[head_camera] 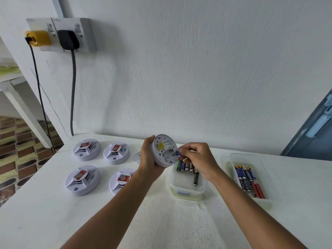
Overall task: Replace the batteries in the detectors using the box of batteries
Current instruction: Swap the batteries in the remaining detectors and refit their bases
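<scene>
Battery exchange is the step in hand. Left hand (150, 155) grips the raised detector (164, 150) by its rim, fingers curled behind the body, open back turned toward the right hand (196, 159). Right-hand grip is a closed pinch on a small battery (177, 153), blue at its visible end, held at the edge of the battery bay. Whether the cell is going in or coming out cannot be told.

Next move, as judged: align the cell with the bay contacts, observe polarity, and keep the left grip steady so the housing does not rotate.

Directly below the right grip stands an open clear box (186, 190) holding several loose batteries (186, 167). Further right of that grip, well apart, a second clear tray (233, 157) holds blue-and-black and red batteries (248, 180). Left of the left grip, four detectors (86, 150) rest face up on the white bench (161, 221), each with a red label. A white disc (137, 156), possibly the removed cover, lies just behind the left wrist, largely hidden.

Obstructions: the right wrist hangs over the near box and partly covers its contents. Two cables (72, 87) hang from wall sockets, far left of both grips.
</scene>
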